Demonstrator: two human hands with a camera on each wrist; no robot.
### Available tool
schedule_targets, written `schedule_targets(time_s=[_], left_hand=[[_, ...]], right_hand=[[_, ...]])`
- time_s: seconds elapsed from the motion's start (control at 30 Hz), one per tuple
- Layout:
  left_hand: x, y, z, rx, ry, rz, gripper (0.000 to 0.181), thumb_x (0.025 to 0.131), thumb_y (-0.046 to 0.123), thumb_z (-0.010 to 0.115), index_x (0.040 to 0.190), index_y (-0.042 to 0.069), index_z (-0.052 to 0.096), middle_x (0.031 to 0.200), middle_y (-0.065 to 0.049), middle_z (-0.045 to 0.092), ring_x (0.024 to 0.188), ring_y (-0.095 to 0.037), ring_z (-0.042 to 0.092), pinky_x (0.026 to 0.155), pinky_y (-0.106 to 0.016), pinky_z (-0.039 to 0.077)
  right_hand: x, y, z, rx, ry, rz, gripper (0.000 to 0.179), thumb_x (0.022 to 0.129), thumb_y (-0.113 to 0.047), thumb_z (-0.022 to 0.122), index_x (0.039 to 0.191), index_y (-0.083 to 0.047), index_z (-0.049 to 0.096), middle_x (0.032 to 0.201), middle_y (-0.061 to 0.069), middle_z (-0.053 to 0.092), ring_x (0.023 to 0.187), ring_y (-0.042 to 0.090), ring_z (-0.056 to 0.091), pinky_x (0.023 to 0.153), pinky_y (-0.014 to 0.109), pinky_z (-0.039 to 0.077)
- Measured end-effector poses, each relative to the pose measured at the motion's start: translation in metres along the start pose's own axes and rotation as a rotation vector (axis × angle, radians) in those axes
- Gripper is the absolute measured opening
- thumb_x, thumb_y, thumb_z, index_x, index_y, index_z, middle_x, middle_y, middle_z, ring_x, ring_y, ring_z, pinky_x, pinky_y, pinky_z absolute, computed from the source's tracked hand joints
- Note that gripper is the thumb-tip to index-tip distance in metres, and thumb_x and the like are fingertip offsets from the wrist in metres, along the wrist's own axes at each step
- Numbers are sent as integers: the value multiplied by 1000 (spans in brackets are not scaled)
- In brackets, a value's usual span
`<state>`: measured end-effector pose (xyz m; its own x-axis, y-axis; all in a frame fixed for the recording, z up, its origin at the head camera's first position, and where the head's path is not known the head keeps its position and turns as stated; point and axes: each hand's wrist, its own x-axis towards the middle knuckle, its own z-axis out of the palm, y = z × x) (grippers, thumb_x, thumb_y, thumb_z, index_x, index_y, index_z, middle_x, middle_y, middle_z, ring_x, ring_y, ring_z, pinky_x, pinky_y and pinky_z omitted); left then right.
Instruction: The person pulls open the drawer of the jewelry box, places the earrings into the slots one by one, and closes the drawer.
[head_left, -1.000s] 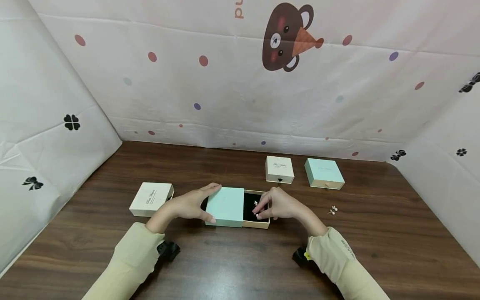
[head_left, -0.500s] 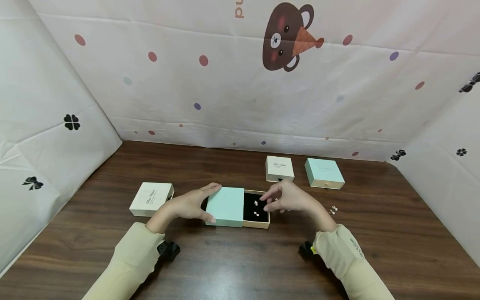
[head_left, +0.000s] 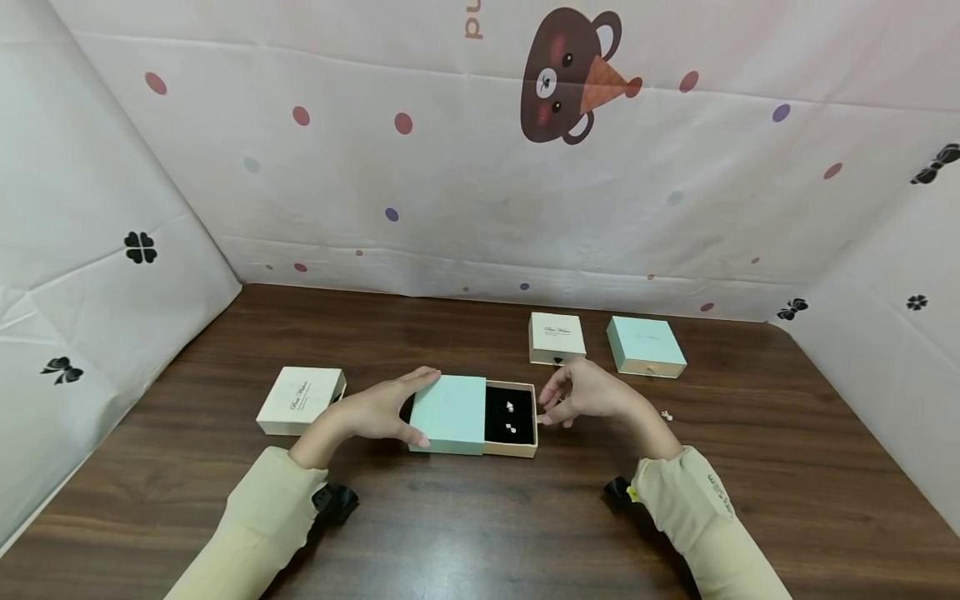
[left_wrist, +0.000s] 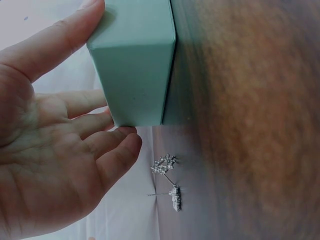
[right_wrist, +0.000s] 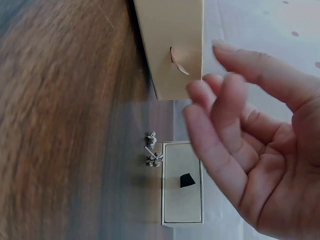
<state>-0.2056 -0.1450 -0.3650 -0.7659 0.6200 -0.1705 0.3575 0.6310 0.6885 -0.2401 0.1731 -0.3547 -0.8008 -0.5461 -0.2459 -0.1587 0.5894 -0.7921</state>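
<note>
My left hand (head_left: pixel 381 407) grips the mint jewelry box (head_left: pixel 448 412) at its left end, thumb on the near side and fingers on the far side. The box's drawer (head_left: pixel 511 451) stands pulled out to the right. On its black lining lie two small earrings, the upper earring (head_left: pixel 510 407) and the lower earring (head_left: pixel 511 429). My right hand (head_left: pixel 588 392) hovers just beyond the drawer's end, fingers loosely bent and holding nothing. In the right wrist view, its fingertips are close to the ribbon pull (right_wrist: pixel 179 62) on the drawer front.
Left stands a white box (head_left: pixel 303 396); at the back, a smaller white box (head_left: pixel 557 336) and another mint box (head_left: pixel 647 343). Silver flower-shaped earrings (left_wrist: pixel 165 164) lie past the left hand, metal earrings (right_wrist: pixel 154 159) past the right. An earring (head_left: pixel 667 416) shows behind the right wrist.
My right hand has left the earrings inside the drawer and moved right, to the drawer's end by the ribbon pull. My left hand keeps its grip on the box.
</note>
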Motion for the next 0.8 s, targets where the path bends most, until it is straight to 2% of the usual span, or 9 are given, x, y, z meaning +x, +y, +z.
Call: schedule_targets(time_s=[0.17,0.5,0.8], left_hand=[[0,0,0,8,3,1,91,76,20,75,144,-1,19,149,-22,12,135,-37,18,102,-51,27],[0,1,0,5,6,4,91,76,20,75,144,-1,19,149,-22,13,135,-37,18,102,-51,27],[0,-1,0,-2,6,5,92,75,21,75,144,-1,19,149,-22,13,135,-37,18,102,-52,27]], right_hand=[[0,0,1,1,-5,41,24,69,-5,77,88,6,66,74,8,66,55,17,61,57,37,54],[2,1,4,-54,8,27,27,67,-10,79,86,4,67,70,7,67,54,14,60,58,34,52],[3,2,7,-35,9,27,25,67,-9,79,85,4,67,68,6,66,53,14,59,58,36,52]])
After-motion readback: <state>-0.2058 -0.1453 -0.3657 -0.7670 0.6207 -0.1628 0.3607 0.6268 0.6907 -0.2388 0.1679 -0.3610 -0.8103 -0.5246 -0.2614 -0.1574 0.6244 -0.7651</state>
